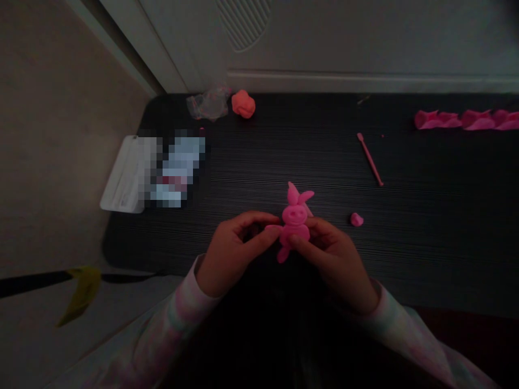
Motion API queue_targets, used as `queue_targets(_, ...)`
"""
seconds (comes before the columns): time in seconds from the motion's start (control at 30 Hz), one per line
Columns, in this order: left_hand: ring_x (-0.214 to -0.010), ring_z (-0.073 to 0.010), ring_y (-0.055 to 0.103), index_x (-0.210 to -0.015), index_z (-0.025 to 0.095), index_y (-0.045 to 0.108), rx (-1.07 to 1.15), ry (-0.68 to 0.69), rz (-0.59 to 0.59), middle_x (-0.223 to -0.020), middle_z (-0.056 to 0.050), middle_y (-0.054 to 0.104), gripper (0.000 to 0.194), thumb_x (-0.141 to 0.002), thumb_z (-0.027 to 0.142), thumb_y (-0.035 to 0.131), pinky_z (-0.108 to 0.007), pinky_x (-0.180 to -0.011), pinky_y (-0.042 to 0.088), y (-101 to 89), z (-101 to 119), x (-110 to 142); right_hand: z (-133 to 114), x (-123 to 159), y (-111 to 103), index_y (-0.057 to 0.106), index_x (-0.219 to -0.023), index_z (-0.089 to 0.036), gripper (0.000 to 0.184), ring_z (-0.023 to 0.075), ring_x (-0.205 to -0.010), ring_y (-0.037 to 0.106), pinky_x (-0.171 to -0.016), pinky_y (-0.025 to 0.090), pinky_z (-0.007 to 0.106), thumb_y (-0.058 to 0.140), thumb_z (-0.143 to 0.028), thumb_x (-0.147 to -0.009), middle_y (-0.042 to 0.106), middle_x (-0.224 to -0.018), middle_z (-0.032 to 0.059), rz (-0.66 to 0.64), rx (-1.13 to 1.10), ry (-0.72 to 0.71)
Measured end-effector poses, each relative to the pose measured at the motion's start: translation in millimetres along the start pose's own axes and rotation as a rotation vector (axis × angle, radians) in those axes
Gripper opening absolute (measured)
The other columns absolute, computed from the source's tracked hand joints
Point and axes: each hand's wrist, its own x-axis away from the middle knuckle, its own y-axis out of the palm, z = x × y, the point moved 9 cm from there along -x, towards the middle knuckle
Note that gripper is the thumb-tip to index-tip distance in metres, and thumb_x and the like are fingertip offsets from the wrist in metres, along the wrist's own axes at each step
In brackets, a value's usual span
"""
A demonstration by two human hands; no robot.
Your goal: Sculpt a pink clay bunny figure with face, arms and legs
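Both my hands hold a small pink clay rabbit figure (pixel 294 216) over the near part of the dark table. It has two ears, a round head with eyes and a mouth, a body and little limbs. My left hand (pixel 234 246) pinches an arm at the figure's left side between thumb and fingers. Across the body lies the thumb of my right hand (pixel 338 259), with its fingers behind. Some of the figure's right side is hidden by that hand. A little pink clay lump (pixel 357 219) rests on the table just right of my right hand.
A pink modelling tool (pixel 370 159) lies right of centre. Farther right is a pink row of moulded cups (pixel 440 120). At the back are an orange clay lump (pixel 244 104) and a crumpled clear wrapper (pixel 208 104). A white tray (pixel 121 175) and a blurred packet (pixel 182 162) lie left.
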Motion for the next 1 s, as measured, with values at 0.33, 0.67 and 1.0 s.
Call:
queue_targets(0.33, -0.07, -0.0124, 0.059, -0.077, 0.017, 0.064, -0.042, -0.021, 0.029, -0.075, 0.0, 0.065, 0.014, -0.07, 0.029, 0.06, -0.022, -0.062, 0.045, 0.2, -2.0, -1.8, 1.2, -0.8, -2.0, 0.061, -0.081, -0.02, 0.013, 0.0106, -0.063, 0.058, -0.061, 0.046, 0.024, 0.063, -0.028, -0.07, 0.064, -0.071, -0.0013, 0.038, 0.02, 0.009)
queue_targets(0.67, -0.073, -0.0132, 0.059, -0.08, 0.017, 0.062, 0.003, -0.01, 0.006, -0.08, -0.001, 0.064, 0.015, -0.069, 0.027, 0.06, -0.023, -0.065, 0.046, 5.2, -4.5, -1.7, -1.0, -1.5, -0.8, 0.06, -0.081, -0.02, 0.014, 0.0108, -0.062, 0.059, -0.059, 0.047, 0.024, 0.062, -0.028, -0.07, 0.064, -0.071, -0.0011, 0.026, 0.027, -0.005)
queue_targets(1.0, -0.072, -0.0124, 0.059, -0.075, 0.017, 0.064, -0.067, 0.016, 0.014, -0.076, 0.0, 0.065, 0.01, -0.069, 0.024, 0.06, -0.022, -0.065, 0.044, 5.4, 2.4, -2.1, 0.0, -1.3, -0.2, 0.061, -0.082, -0.021, 0.012, 0.0095, -0.063, 0.058, -0.06, 0.046, 0.022, 0.062, -0.026, -0.072, 0.064, -0.072, -0.0024, 0.012, 0.005, -0.017)
